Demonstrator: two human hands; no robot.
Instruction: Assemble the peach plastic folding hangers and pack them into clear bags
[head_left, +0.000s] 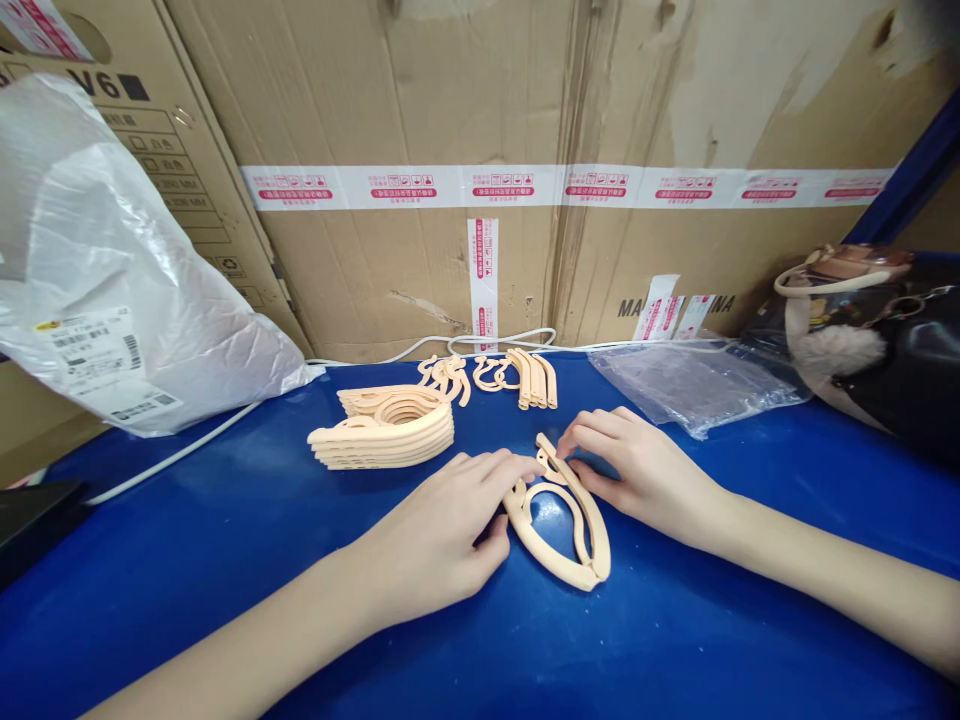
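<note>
A peach-coloured folding hanger (546, 560) lies on the blue tabletop (360, 640), its two arms folded close together and their joint pointing toward me. My left hand (450, 530) grips the left arm's upper end, with the index finger reaching toward the hook between the arms. On the other side, my right hand (637, 470) has thumb and fingers closed at the upper part of the right arm. A neat stack of folded hangers (382, 440) sits left of centre, beyond my left hand. Loose hanger hooks (450, 378) and a row of curved hanger arms (534, 380) lie behind.
Large taped cardboard boxes (420, 270) wall off the back. A white plastic parcel bag (142, 260) leans at left, with a white cable (187, 450) near it. A clear plastic bag (697, 385) and a dark bag (885, 370) occupy the right. A black object (37, 530) sits far left.
</note>
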